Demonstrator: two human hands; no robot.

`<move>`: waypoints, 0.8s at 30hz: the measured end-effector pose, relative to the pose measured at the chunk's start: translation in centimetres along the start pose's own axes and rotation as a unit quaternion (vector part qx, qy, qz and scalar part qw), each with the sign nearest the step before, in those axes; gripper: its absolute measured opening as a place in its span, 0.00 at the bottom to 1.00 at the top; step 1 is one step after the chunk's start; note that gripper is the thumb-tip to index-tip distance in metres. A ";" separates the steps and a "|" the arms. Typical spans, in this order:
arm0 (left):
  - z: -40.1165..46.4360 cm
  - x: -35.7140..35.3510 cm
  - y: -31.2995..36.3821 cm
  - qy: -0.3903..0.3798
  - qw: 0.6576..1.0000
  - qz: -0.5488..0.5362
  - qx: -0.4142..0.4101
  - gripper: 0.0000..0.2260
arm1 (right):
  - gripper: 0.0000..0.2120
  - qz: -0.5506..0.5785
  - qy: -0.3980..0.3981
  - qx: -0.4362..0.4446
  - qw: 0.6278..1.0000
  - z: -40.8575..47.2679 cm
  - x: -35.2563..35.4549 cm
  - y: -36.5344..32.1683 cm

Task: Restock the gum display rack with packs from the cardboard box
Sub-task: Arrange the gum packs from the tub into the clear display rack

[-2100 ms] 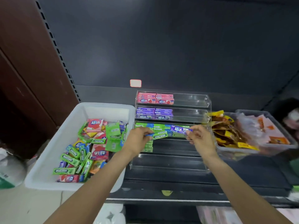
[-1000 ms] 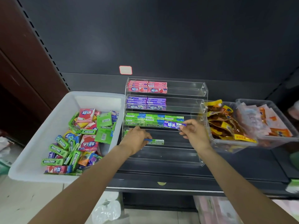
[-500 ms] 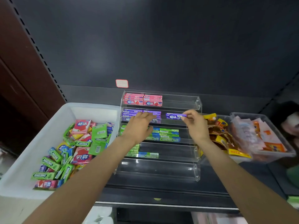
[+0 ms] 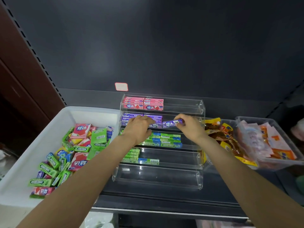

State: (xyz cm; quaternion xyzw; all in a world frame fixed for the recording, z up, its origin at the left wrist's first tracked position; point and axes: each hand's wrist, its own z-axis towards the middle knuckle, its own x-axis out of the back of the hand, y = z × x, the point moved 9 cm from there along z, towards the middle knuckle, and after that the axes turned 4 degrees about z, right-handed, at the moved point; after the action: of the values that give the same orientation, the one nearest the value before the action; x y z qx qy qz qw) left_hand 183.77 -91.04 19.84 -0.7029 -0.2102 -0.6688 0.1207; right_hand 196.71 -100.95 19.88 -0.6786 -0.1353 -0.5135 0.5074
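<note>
Starting at the far left, the white rectangular plastic bin [image 4: 54,125] sits on the dark shelf, still heaped with loose green, pink and purple gum packs [image 4: 69,153]; this seems to be the supply container the task calls a box, though it looks like plastic. Just right of it stands the clear acrylic tiered display rack [image 4: 181,106], with pink packs on the top tier, purple on the second, green and blue on the third and fourth, and the lowest tier bare.

The step in hand appears to be adding one pack to the purple row. The left hand [image 4: 139,127] reaches palm-down over the second tier, its fingers extended and resting on the stacked purple packs [image 4: 131,116], seemingly steadying them. The right hand [image 4: 190,127] comes in from the right, wrist slightly raised, thumb and fingers clamped on the end of a slim purple gum pack [image 4: 171,123], which lies level at the second tier just beside the stack.

Next, I judge, the pack needs sliding leftward flush against the stack, then releasing.

Further right sit clear tubs of snack packets [image 4: 263,142].
</note>
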 end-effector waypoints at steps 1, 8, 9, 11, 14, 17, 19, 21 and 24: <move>0.0 -0.1 0.0 -0.002 1.000 0.001 0.000 0.21 | 0.09 0.014 0.004 -0.001 1.000 0.1 -0.1 0.1; 0.1 -0.1 -0.2 -0.002 1.000 -0.007 0.006 0.21 | 0.10 0.058 0.011 -0.004 0.998 0.5 0.5 0.2; 0.1 -0.2 -0.2 -0.002 1.000 -0.007 0.007 0.21 | 0.09 0.049 0.002 -0.004 0.999 0.6 0.4 0.3; 0.2 -0.2 -0.2 -0.002 1.000 -0.006 0.008 0.21 | 0.09 0.031 -0.015 -0.008 0.999 0.8 0.2 0.5; 0.2 -0.2 -0.2 -0.002 1.000 -0.008 0.011 0.21 | 0.10 0.022 -0.039 -0.015 0.999 0.6 -0.4 0.5; 0.3 -0.3 -0.2 -0.004 1.000 -0.013 0.013 0.21 | 0.11 0.017 -0.056 -0.006 0.998 0.3 -1.2 0.1; 0.3 -0.4 -0.2 -0.007 1.000 -0.020 0.015 0.21 | 0.11 0.007 -0.055 0.008 0.998 0.2 -1.6 -0.3; 0.4 -0.4 -0.2 -0.004 1.000 -0.024 0.019 0.21 | 0.12 -0.015 -0.042 0.026 0.999 0.2 -1.9 -0.9; 0.4 -0.2 -0.1 0.004 1.000 -0.021 0.022 0.20 | 0.14 -0.046 -0.025 0.042 0.998 0.2 -2.4 -1.7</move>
State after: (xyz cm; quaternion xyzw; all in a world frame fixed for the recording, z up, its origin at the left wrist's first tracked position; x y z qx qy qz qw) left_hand 184.12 -90.81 19.55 -0.6930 -0.2392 -0.6690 0.1228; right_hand 194.60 -99.19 18.77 -0.6622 -0.2009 -0.5130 0.5079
